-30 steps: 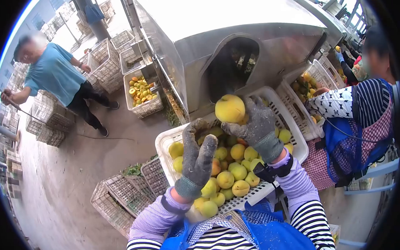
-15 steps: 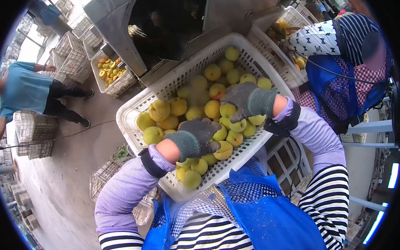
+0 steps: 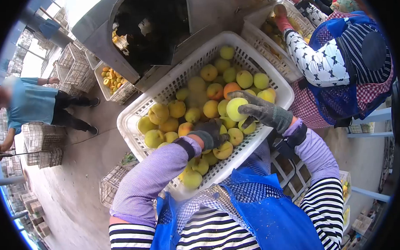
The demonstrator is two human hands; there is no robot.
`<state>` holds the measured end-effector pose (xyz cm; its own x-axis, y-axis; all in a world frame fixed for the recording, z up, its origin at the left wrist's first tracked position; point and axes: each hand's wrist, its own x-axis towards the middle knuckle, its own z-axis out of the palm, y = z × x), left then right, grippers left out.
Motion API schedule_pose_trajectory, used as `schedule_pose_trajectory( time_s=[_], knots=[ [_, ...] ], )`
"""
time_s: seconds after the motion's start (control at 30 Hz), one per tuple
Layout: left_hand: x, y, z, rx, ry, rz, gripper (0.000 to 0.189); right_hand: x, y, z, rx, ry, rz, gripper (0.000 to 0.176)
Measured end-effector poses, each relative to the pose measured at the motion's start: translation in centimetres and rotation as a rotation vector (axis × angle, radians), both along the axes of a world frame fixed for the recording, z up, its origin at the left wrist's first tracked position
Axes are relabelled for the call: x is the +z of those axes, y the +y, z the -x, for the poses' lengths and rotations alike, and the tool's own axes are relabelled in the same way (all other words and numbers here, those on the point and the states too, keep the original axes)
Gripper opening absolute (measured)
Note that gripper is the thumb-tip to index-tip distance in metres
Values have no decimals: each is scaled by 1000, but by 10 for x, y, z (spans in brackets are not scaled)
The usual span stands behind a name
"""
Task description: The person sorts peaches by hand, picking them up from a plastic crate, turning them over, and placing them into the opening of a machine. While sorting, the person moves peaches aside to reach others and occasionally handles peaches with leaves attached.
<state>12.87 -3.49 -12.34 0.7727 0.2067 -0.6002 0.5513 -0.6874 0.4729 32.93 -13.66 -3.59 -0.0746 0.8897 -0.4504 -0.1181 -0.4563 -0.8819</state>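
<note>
Peaches (image 3: 211, 108) filled the white crate (image 3: 129, 132) on my screen, below the dark mouth of the steel machine (image 3: 102, 33) — I judged most of the heap not handled yet. The left hand (image 3: 210, 132) was down among the fruit, glove fingers curled; whether they gripped one, I could not tell. The right hand (image 3: 264, 111) was closed around one yellow-green peach (image 3: 234, 109), held just above the others.

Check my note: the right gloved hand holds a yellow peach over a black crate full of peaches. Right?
Not quite: the crate is white, not black, as the head view shows. The right hand does hold a yellow peach over it.
</note>
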Motion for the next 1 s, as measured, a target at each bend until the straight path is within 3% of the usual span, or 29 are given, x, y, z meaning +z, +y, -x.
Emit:
schedule_pose_trajectory(
  time_s=[0.1,0.2,0.27,0.3,0.4,0.53,0.63,0.7,0.8,0.9,1.0],
  knots=[
    [-1,4,1,11,-39,-7,70,-17,-11,3,-106,-25,-135,80],
    [-16,4,9,-2,-119,-40,67,-32,-14,-1,-91,-265,-309,78],
    [-8,15,21,26,-171,14,65,-28,-15,1,-160,-128,-300,76],
    [30,23,20,130,-46,152,61,-18,-14,3,-172,-60,-305,77],
    [73,33,56,414,-422,318,58,2,-7,19,-155,-54,-381,76],
    [135,25,71,430,-733,587,59,22,10,63,-275,-28,-356,71],
    [145,23,84,498,-827,554,61,22,22,79,-289,-225,-579,72],
    [147,32,91,506,-830,473,66,34,33,83,-265,-492,-697,74],
    [152,29,100,676,-852,503,66,51,52,83,-272,-756,-819,70],
    [159,24,111,1059,-988,922,57,71,86,81,-317,-899,-873,63],
    [162,25,132,1285,-985,1329,54,59,138,73,-364,-1249,-847,66]
  ],
)
